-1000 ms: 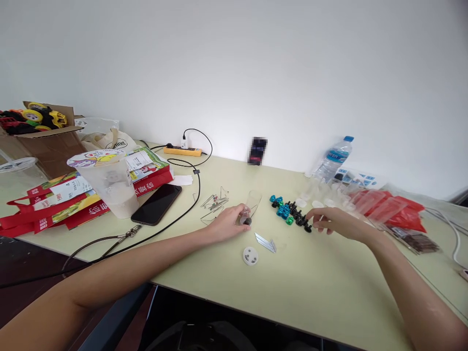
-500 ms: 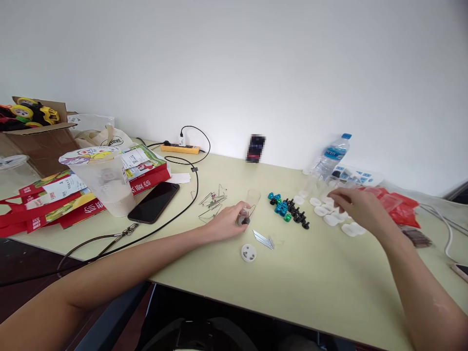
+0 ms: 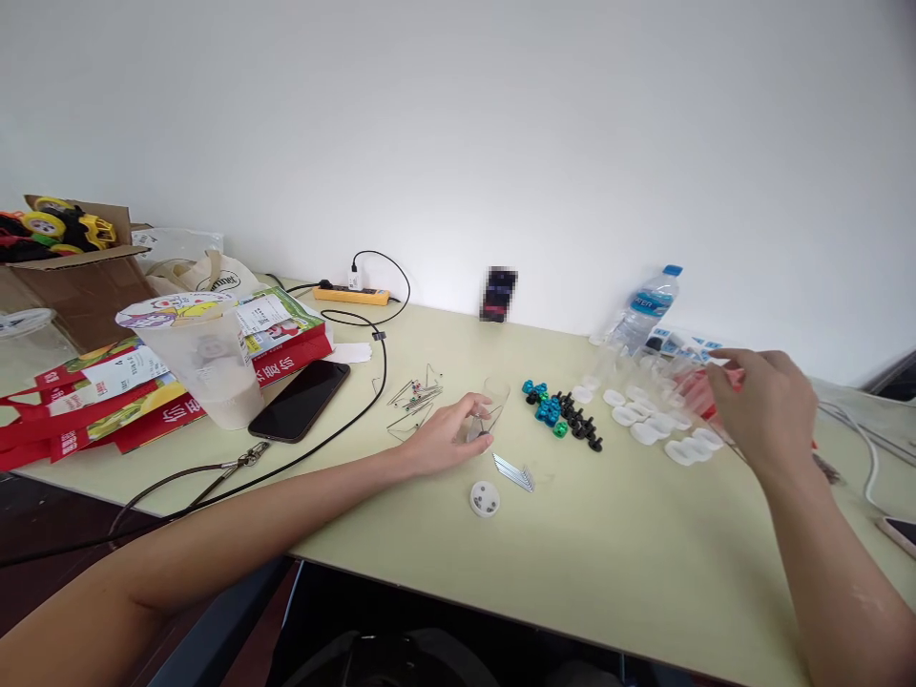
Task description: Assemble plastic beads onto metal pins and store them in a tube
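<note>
My left hand (image 3: 447,437) is wrapped round a clear plastic tube (image 3: 496,391) that lies tilted on the table; a thin wire and a small dark piece show inside it. Just below sit a row of bent metal rods (image 3: 513,471) and a white round cap (image 3: 485,498) holding small grey bits. My right hand (image 3: 762,410) hovers over a red plastic bag (image 3: 705,393) at the right, its fingers bent and apart, with nothing visible in them. Several white plastic discs (image 3: 648,431) lie to its left. Blue, green and black knob-like parts (image 3: 550,410) lie between the hands.
Thin metal wires (image 3: 415,401) lie beyond my left hand. At left are a phone (image 3: 301,399), a plastic cup (image 3: 207,367), red packaging (image 3: 176,410) and a box of toys (image 3: 86,301). A black cable (image 3: 358,405) crosses the table. A water bottle (image 3: 650,307) stands at the back right.
My right hand has moved to the right, from above the white discs to above the red bag. The left hand stays on the tube, its fingers slightly shifted.
</note>
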### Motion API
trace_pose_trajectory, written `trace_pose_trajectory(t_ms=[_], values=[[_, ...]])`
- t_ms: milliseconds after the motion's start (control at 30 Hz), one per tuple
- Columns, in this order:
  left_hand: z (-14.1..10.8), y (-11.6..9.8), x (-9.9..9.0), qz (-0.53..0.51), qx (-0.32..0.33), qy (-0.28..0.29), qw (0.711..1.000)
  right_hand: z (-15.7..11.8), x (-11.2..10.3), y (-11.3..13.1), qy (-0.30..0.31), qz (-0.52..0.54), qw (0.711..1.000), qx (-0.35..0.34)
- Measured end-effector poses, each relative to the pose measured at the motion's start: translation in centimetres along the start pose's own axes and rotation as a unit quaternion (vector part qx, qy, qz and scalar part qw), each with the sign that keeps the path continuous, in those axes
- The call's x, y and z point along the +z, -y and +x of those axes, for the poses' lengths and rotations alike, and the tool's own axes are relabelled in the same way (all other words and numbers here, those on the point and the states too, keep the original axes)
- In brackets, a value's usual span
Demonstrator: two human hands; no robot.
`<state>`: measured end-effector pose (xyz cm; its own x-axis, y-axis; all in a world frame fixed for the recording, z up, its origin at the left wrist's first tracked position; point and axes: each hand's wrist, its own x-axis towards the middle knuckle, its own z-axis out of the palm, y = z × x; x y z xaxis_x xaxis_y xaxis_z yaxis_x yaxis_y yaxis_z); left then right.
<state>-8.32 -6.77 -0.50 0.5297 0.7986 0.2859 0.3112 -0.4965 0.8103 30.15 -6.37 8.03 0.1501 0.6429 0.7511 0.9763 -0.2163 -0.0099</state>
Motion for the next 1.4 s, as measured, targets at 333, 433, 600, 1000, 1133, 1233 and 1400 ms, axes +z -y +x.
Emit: trace_pose_trajectory(t_ms=[333,433,600,1000,1133,1233,1400], values=[[0.4,0.8,0.3,-0.038,0.014,0.016,0.999,0.3,1.9,-2.0,0.084,-0.049,0.993,-0.061],[0.5,0.7,0.2,-0.035,-0.011,0.012,0.999,0.3,2.1,-2.1,0.089,-0.055,0.994,-0.045],[0.6,0.7,0.1,-0.035,0.002,-0.005,0.999,0.1,2.0,-1.4,0.032,-0.036,0.996,-0.074],[0.7,0.3,-0.1,-0.292,0.034,0.008,0.956,-2.1,3.7,4.1,0.345,0.170,0.905,-0.182],[0.8,0.2,-0.4,-0.306,0.024,-0.001,0.952,-2.7,4.7,4.5,0.387,0.212,0.877,-0.193],[0.9,0.2,-0.5,-0.304,0.018,-0.011,0.952,-2.9,4.5,4.9,0.388,0.206,0.878,-0.192],[0.9,0.3,-0.4,-0.308,0.005,-0.023,0.951,-3.0,4.4,5.2,0.390,0.192,0.880,-0.193]])
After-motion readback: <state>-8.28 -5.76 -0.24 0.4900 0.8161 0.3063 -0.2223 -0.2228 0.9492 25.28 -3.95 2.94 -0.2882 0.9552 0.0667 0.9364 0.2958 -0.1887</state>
